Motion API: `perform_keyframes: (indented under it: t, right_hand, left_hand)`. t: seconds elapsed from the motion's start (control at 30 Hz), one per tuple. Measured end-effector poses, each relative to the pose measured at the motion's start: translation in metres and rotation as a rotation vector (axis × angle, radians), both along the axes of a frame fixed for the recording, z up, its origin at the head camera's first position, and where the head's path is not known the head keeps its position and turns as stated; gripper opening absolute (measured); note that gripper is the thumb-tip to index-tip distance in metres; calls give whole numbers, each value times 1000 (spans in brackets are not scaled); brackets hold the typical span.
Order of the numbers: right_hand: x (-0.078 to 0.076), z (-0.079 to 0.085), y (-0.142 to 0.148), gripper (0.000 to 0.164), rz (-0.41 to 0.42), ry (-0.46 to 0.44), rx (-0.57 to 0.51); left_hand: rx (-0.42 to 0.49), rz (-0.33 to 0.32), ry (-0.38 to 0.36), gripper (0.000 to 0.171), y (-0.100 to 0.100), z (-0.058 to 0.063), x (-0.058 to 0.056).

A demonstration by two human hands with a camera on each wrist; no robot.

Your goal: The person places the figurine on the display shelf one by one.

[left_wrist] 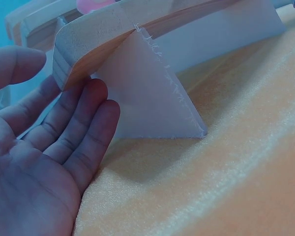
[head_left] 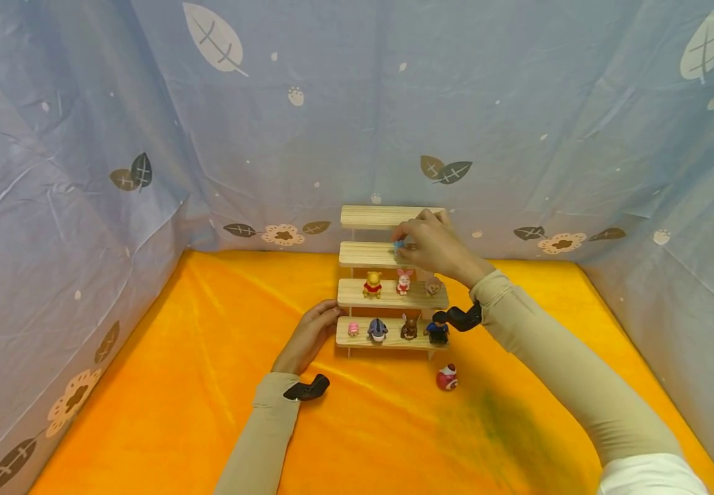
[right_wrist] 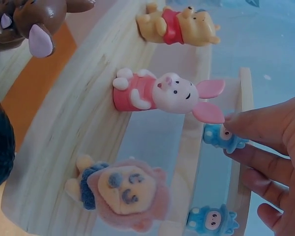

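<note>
My right hand [head_left: 434, 244] pinches a small blue figurine [right_wrist: 219, 136] between thumb and fingertips at the second tier from the top of a wooden display stand [head_left: 357, 256]. A second blue figurine [right_wrist: 213, 220] stands on that same tier, hidden behind the hand in the head view. At the stand's lower left end is my left hand [head_left: 309, 335], its fingertips against the bottom board's end and the thumb held apart. One tier below the pinched figurine are a yellow bear figurine [head_left: 372, 284], a pink-eared pig figurine [head_left: 403, 282] and a fuzzy pink-hooded figurine [right_wrist: 130, 194].
The bottom tier bears a small pink figurine [head_left: 353, 329], a grey-blue donkey figurine [head_left: 378, 330], a brown long-eared figurine [head_left: 409, 326] and a dark-haired figurine in blue [head_left: 437, 330]. A red-and-white figurine [head_left: 447, 377] lies on the orange cloth [head_left: 357, 426]. Behind hangs a leaf-print curtain [head_left: 332, 124].
</note>
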State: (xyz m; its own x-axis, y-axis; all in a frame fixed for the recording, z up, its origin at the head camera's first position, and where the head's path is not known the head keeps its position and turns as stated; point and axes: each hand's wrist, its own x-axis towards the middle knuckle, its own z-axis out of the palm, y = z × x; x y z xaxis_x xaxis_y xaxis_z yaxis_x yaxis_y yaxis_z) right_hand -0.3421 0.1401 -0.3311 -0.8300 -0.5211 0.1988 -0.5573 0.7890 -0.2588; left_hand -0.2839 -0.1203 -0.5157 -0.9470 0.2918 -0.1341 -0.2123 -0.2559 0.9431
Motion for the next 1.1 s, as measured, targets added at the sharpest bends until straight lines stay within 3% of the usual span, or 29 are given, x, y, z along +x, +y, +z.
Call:
perform_keyframes:
  t: [0.53,1.1]
  right_hand:
    - [-1,3,-2,22,3,7,50]
    - [1,11,3,24,5,40,26]
  left_hand:
    - [-6,-4,7,36,0,-1,0]
    - [-7,-11,7,36,1,1,0]
